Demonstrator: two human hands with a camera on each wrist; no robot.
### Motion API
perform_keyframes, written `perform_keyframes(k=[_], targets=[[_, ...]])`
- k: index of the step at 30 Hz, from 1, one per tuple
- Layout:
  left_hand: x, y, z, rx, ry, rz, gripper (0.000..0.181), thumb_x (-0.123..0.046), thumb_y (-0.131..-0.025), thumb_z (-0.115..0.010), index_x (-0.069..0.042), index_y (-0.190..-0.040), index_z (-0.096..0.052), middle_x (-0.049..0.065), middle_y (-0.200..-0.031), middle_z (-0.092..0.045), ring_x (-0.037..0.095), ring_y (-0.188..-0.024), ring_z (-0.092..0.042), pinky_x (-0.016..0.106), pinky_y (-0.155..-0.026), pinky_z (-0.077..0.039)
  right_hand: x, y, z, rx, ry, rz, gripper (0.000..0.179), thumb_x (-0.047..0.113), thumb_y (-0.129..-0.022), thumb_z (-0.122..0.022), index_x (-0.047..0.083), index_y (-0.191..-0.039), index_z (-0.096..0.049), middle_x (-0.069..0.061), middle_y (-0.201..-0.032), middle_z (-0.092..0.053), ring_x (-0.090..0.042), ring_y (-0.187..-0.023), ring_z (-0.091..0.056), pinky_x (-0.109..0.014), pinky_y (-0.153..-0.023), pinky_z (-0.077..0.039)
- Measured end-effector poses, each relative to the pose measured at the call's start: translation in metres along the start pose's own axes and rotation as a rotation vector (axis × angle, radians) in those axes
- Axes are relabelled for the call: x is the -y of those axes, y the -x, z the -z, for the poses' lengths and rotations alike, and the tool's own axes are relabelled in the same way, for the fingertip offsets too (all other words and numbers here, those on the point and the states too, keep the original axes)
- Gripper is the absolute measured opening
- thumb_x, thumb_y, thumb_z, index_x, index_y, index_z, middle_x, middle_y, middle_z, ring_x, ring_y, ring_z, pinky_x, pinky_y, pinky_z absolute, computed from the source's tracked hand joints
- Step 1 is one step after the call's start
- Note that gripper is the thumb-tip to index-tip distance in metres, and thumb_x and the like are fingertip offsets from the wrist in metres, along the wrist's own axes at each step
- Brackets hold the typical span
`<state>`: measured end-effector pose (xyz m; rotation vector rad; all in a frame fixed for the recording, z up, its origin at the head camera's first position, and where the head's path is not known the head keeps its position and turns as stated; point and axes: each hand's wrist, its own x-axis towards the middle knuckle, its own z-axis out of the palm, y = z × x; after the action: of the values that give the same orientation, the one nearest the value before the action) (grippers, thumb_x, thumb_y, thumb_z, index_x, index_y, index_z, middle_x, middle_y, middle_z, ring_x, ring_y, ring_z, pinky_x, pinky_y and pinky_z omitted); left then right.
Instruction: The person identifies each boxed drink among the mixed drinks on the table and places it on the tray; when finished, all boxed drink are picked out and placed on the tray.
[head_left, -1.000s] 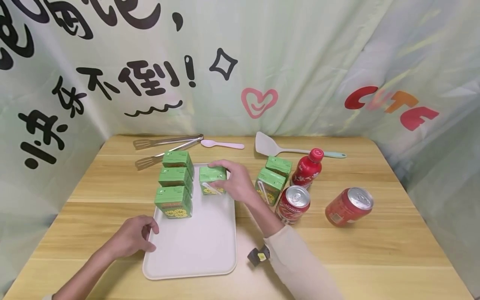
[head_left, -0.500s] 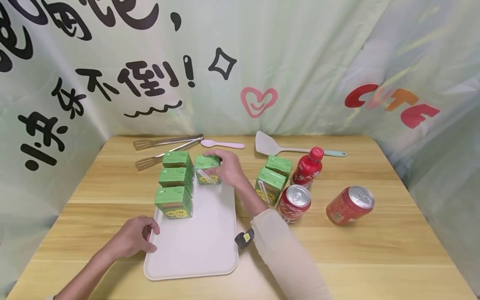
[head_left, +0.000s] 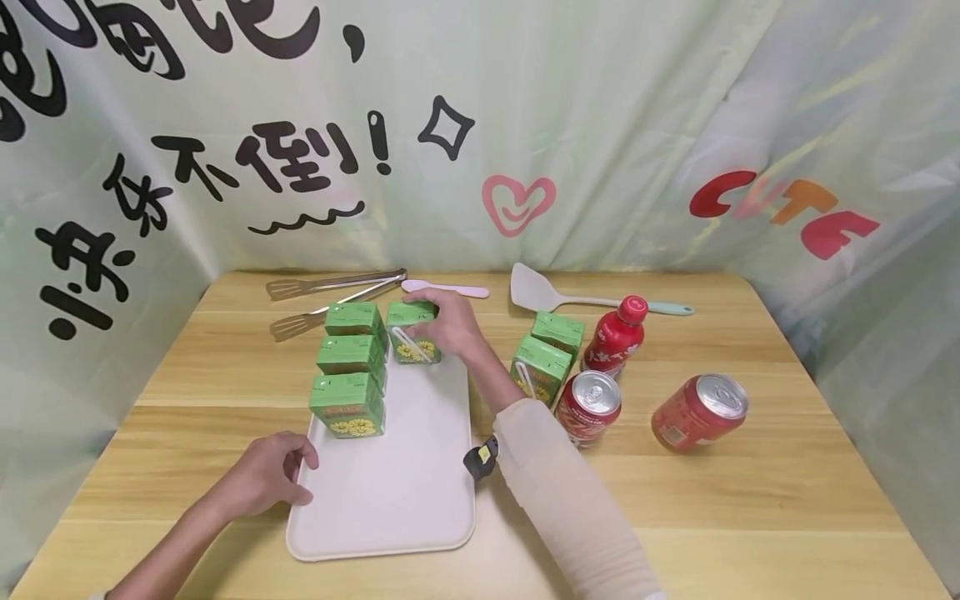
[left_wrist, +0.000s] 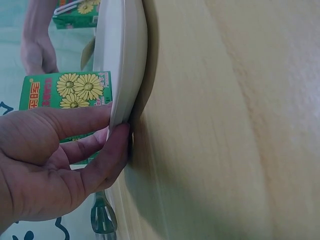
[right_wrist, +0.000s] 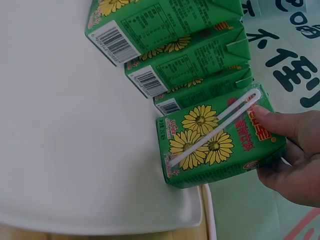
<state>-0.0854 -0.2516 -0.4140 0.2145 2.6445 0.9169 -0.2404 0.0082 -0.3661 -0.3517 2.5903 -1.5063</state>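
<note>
My right hand (head_left: 452,323) grips a green drink carton (head_left: 409,314) at the back of the white tray (head_left: 397,492). In the right wrist view the thumb lies on the front of this upright carton (right_wrist: 200,145), which has yellow flowers and a white straw. Three more green cartons (head_left: 347,405) stand in a row along the tray's left side, right next to the held one. At the left edge, my left hand (head_left: 268,473) pinches the tray rim (left_wrist: 125,65) between thumb and fingers, as the left wrist view shows.
Right of the tray stand two more cartons (head_left: 542,367), a red bottle (head_left: 617,335) and a red can (head_left: 588,408). Another can (head_left: 697,414) is farther right. Metal tongs (head_left: 337,300), a pink spoon (head_left: 450,289) and a spatula (head_left: 536,289) lie along the back.
My right hand has moved the carton back and left on the tray, up beside the rearmost carton of the row. My left hand has stayed at the tray's edge.
</note>
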Motion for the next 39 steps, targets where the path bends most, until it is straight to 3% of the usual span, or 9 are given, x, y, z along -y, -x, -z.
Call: perform_keyframes(k=[8,16,26,33,39], targets=[[-0.003,-0.001,0.000,0.004,-0.001,0.014,0.037,0.000,-0.055,-0.082,-0.005,-0.085,-0.060,0.004,-0.070,-0.051,0.011,-0.062,-0.045,0.022,-0.055,-0.040,0.003,0.000,0.002,0.034,0.072,-0.005,0.052,0.001,-0.074,-0.075,0.014,-0.123,-0.063,-0.006,-0.133,-0.058,-0.025,-0.123,-0.053,-0.035,-0.104,-0.042],[-0.004,0.000,0.001,0.001,-0.013,0.012,0.037,-0.001,-0.055,-0.082,-0.005,-0.085,-0.060,0.004,-0.069,-0.051,0.012,-0.062,-0.045,0.022,-0.054,-0.040,0.009,0.010,0.003,0.002,0.190,0.085,0.059,0.008,-0.075,-0.077,0.014,-0.130,-0.057,-0.004,-0.138,-0.054,-0.023,-0.132,-0.046,-0.034,-0.110,-0.036],[-0.004,0.000,0.001,0.007,0.003,0.031,0.037,0.000,-0.056,-0.082,-0.004,-0.085,-0.060,0.004,-0.069,-0.052,0.013,-0.063,-0.046,0.022,-0.054,-0.040,0.018,0.045,0.030,-0.018,0.256,0.179,0.058,0.014,-0.078,-0.076,0.010,-0.131,-0.055,-0.006,-0.134,-0.058,-0.023,-0.125,-0.053,-0.036,-0.105,-0.042],[-0.004,0.000,0.002,0.008,-0.001,0.026,0.037,0.000,-0.055,-0.082,-0.004,-0.085,-0.060,0.004,-0.069,-0.052,0.013,-0.063,-0.046,0.022,-0.055,-0.040,0.017,0.073,0.057,0.012,0.222,0.137,0.058,0.016,-0.080,-0.075,0.012,-0.134,-0.053,-0.005,-0.135,-0.056,-0.024,-0.124,-0.053,-0.039,-0.105,-0.041],[-0.002,0.000,0.001,0.003,0.004,0.022,0.037,-0.001,-0.055,-0.082,-0.004,-0.084,-0.060,0.004,-0.070,-0.052,0.013,-0.064,-0.046,0.022,-0.055,-0.040,0.005,0.092,0.077,0.002,0.270,0.185,0.057,0.016,-0.078,-0.076,0.009,-0.131,-0.055,-0.008,-0.132,-0.059,-0.027,-0.118,-0.057,-0.039,-0.100,-0.046]])
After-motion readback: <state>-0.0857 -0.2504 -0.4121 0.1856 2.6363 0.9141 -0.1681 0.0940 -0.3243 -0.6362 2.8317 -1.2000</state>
